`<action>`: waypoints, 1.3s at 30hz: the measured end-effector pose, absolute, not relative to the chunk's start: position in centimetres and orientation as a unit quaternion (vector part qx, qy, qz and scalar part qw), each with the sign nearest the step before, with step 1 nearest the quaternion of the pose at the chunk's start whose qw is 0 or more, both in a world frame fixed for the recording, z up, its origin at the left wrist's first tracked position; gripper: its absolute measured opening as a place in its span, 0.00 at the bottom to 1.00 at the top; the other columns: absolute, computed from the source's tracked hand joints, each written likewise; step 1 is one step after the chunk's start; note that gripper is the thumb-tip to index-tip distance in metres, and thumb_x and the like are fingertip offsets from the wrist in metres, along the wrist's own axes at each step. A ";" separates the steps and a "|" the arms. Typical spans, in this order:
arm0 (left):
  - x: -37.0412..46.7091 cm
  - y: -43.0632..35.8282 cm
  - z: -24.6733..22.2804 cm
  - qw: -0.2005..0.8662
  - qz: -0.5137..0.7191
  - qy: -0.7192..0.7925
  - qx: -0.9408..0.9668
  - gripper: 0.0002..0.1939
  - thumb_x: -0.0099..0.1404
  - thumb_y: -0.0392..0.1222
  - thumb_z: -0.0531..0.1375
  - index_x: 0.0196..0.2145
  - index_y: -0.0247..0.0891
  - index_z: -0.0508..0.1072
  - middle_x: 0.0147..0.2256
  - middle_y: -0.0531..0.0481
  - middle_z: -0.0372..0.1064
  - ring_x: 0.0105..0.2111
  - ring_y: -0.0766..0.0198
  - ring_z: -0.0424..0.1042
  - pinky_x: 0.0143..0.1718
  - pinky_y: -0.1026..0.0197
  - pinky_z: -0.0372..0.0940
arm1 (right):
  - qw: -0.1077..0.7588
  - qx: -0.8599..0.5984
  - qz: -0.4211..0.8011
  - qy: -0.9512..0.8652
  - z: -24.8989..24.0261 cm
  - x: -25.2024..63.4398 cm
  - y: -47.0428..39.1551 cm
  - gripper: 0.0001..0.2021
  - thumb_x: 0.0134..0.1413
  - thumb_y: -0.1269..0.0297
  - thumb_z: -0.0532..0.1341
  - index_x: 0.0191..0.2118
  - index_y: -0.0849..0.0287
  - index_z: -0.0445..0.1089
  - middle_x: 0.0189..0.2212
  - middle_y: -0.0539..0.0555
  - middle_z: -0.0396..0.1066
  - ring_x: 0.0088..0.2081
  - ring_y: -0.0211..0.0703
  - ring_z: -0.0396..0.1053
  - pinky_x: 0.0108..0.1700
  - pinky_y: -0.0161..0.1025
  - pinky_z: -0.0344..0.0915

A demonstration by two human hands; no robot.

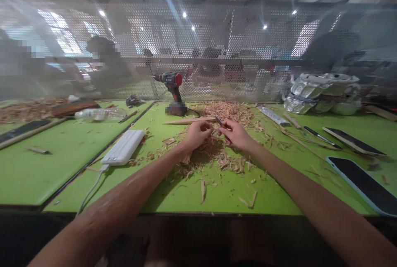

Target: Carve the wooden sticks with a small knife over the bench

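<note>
Over a heap of wood shavings [225, 159], my right hand [238, 135] grips a small, dark knife [220, 122], its tip angled up and to the left. Just left of it, my left hand [197, 135] is closed, thumb and fingers curled together. Whatever lies between those fingers is too small or hidden to make out. Behind my left hand a pale, tapered wooden stick [182, 121] lies across the green table [173, 198].
A cordless drill [174, 91] stands behind the stick. Left are a white power bank [124, 147] with a cable and a clear plastic bottle [101, 114]. Right are a phone [362, 184], a sanding block [353, 140] and foil-like silver packages [322, 93]. A perforated screen [211, 35] borders the back.
</note>
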State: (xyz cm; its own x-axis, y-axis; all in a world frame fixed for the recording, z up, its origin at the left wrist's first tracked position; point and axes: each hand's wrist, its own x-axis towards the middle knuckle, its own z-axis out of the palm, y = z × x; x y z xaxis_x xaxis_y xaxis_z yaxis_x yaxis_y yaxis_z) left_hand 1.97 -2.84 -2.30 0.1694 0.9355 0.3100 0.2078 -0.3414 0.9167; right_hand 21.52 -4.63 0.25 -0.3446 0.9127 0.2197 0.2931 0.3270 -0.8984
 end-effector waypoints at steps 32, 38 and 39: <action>2.6 -4.0 -1.8 0.245 0.459 0.442 0.731 0.09 0.61 0.28 0.62 0.29 0.39 0.67 0.27 0.55 0.66 0.28 0.65 0.64 0.31 0.62 0.58 | 0.379 -0.439 0.424 -0.696 0.2 21.0 -5.5 0.18 0.55 0.45 0.67 0.34 0.56 0.69 0.20 0.44 0.62 0.19 0.35 0.57 0.23 0.35 0.55; 2.7 -3.6 -2.3 0.323 0.464 0.430 0.704 0.10 0.61 0.29 0.61 0.29 0.42 0.66 0.27 0.53 0.67 0.29 0.63 0.66 0.32 0.58 0.61 | 0.398 -0.448 0.373 -0.709 -0.2 21.3 -4.8 0.14 0.53 0.50 0.66 0.34 0.56 0.75 0.29 0.54 0.73 0.33 0.49 0.71 0.38 0.45 0.69; 2.7 -3.5 -2.4 0.336 0.466 0.425 0.699 0.09 0.61 0.30 0.61 0.29 0.42 0.67 0.27 0.52 0.67 0.28 0.62 0.67 0.32 0.58 0.61 | 0.397 -0.451 0.364 -0.712 -0.1 21.3 -4.7 0.13 0.52 0.50 0.66 0.33 0.55 0.75 0.30 0.56 0.75 0.36 0.52 0.72 0.41 0.47 0.70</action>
